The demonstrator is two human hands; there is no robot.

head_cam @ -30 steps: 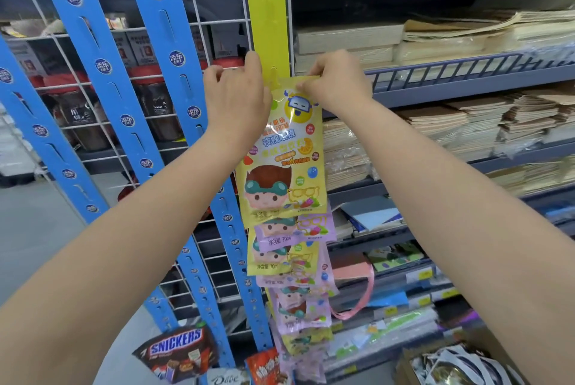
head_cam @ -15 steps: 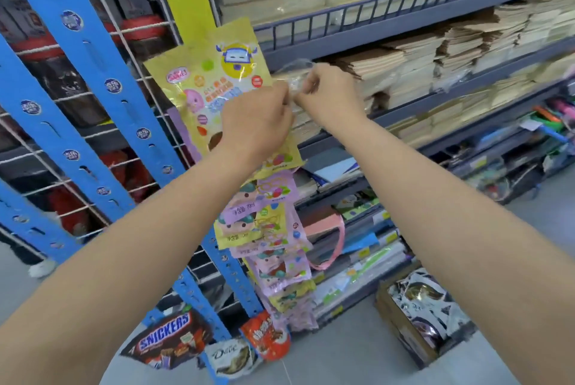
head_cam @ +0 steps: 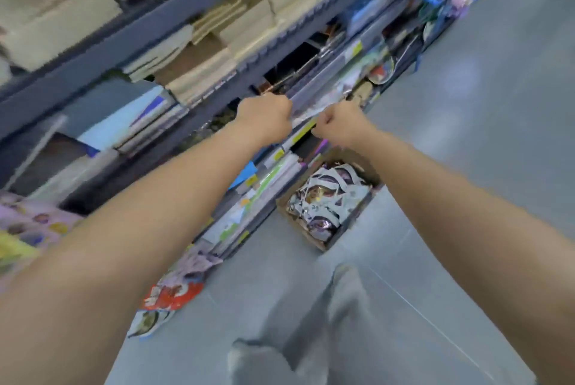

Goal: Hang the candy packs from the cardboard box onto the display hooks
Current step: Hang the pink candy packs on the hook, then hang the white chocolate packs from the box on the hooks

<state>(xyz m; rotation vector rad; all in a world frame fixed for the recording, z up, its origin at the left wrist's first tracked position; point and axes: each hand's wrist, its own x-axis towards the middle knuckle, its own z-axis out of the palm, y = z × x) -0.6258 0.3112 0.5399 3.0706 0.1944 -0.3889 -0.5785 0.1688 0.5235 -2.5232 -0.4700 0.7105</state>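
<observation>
Open room: smooth grey floor [head_cam: 466, 142] stretches wide to the right of the dark metal shelving [head_cam: 174, 23] edge.
Box: open brown cardboard box [head_cam: 337, 156] on the floor against the shelving, white-and-purple candy packs [head_cam: 323, 195] inside.
Fingers: left hand [head_cam: 264, 120] and right hand [head_cam: 339, 126] curled tight, pinching a clear crinkled plastic film [head_cam: 306, 115] between them, above the box.

An open cardboard box [head_cam: 297, 227] sits on the floor right of centre, against the foot of the shelf. It is filled with crumpled white, purple and gold candy packs [head_cam: 323, 195]. Blurred purple and yellow hung packs [head_cam: 28, 226] show at the left edge.
</observation>
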